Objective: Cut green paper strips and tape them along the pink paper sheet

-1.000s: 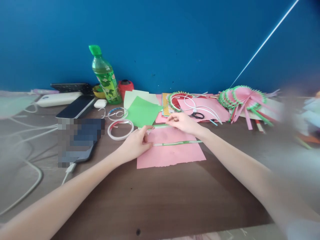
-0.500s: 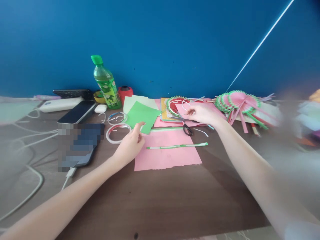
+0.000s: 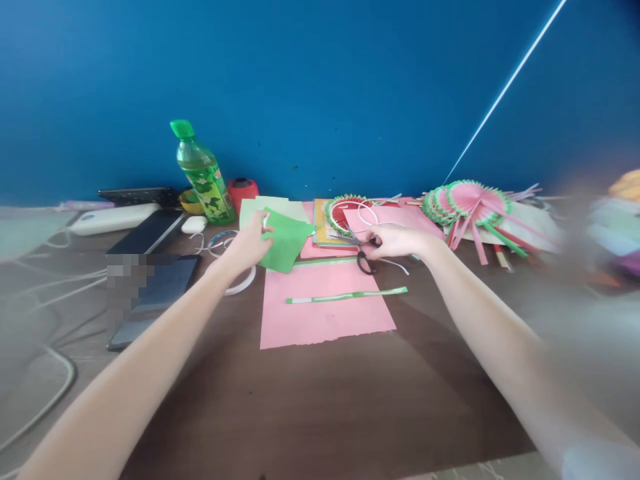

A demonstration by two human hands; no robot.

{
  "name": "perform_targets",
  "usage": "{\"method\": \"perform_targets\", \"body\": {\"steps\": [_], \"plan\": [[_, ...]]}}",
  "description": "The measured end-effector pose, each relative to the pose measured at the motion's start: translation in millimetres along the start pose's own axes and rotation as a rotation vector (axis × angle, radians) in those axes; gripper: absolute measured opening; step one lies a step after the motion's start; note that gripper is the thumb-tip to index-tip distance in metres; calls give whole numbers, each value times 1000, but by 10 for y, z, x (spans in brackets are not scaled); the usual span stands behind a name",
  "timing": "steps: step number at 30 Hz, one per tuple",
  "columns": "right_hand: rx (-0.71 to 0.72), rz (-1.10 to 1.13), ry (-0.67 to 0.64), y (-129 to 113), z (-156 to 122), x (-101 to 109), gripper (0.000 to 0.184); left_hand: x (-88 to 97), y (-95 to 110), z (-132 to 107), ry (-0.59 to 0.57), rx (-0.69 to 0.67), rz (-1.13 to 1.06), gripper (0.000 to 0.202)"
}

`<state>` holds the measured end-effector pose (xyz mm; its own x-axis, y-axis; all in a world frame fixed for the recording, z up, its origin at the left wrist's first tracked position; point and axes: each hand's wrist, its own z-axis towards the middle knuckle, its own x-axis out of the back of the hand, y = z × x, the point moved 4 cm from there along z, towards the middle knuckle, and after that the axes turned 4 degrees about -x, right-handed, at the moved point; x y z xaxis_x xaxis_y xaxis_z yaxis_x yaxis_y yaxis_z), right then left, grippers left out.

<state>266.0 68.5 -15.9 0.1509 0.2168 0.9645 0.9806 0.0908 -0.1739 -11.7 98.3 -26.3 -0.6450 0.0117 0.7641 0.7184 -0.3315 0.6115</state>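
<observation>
My left hand point(image 3: 246, 245) reaches over the tape rings and pinches the left corner of a green paper sheet point(image 3: 289, 241), lifting it slightly. My right hand point(image 3: 395, 240) is closed on the black-handled scissors point(image 3: 364, 257), whose handle loops hang just above the table. Between my hands lies a pink paper sheet point(image 3: 325, 310) with a thin green-and-white strip point(image 3: 347, 295) across it.
A green bottle point(image 3: 200, 175) and a red spool point(image 3: 241, 190) stand at the blue wall. Phones point(image 3: 150, 293) and white cables point(image 3: 45, 393) cover the left. Folded pink-and-green paper fans point(image 3: 465, 203), a stack of coloured paper point(image 3: 330, 227) and strips lie at the back right.
My left hand left the pink sheet, moved back-left and took the green paper. My right hand let go of the strip, reached back and picked up the scissors.
</observation>
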Motion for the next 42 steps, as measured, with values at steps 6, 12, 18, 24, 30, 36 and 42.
{"method": "perform_targets", "body": {"steps": [6, 12, 18, 24, 30, 36, 42], "plan": [[-67, -57, -75, -91, -44, 19, 45, -292, 61, 467, -157, -200, 146, 62], [-117, -169, 3, -153, -91, -5, 28, -418, -27, 710, -188, -208, 224, 59], [-99, -176, 18, -191, -93, 8, 26, -424, -21, 720, -115, -239, 292, 59], [-70, -150, 43, -176, -74, -8, 34, -299, 143, 670, 21, -305, 329, 56], [21, -29, 109, -133, -24, 44, 23, -26, 317, 590, 119, -308, 253, 55], [143, 287, 187, -170, -12, 185, 35, 282, 472, 483, 164, -222, -27, 58], [-57, 139, -57, -78, -161, 272, 21, 511, 564, 362, 213, -107, -28, 54]]}}
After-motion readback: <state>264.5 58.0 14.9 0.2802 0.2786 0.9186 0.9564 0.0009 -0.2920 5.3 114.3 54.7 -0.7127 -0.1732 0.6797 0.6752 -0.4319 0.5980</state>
